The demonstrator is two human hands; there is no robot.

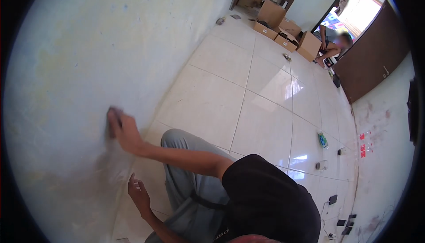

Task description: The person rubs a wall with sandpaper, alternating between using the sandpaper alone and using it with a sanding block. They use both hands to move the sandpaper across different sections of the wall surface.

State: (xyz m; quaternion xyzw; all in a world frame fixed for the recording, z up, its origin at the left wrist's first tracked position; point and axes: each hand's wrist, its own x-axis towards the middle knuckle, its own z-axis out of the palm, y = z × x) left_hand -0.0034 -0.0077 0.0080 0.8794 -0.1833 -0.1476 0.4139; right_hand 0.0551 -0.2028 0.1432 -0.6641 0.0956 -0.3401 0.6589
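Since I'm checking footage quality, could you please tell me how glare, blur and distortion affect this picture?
Throughout the head view: fisheye curvature with black edges; white glare on the glossy cream floor tiles; an overexposed bright doorway; slight blur on the right hand; a soft grey shadow below it on the pale painted wall.

We could not identify the dark object [117, 109] in the right hand [127, 131]; fingers covered much of it, and both were blurred. The bottom edge cut off the left forearm [160, 230]. Contents of the far cardboard boxes [265, 31] appeared too small to tell.
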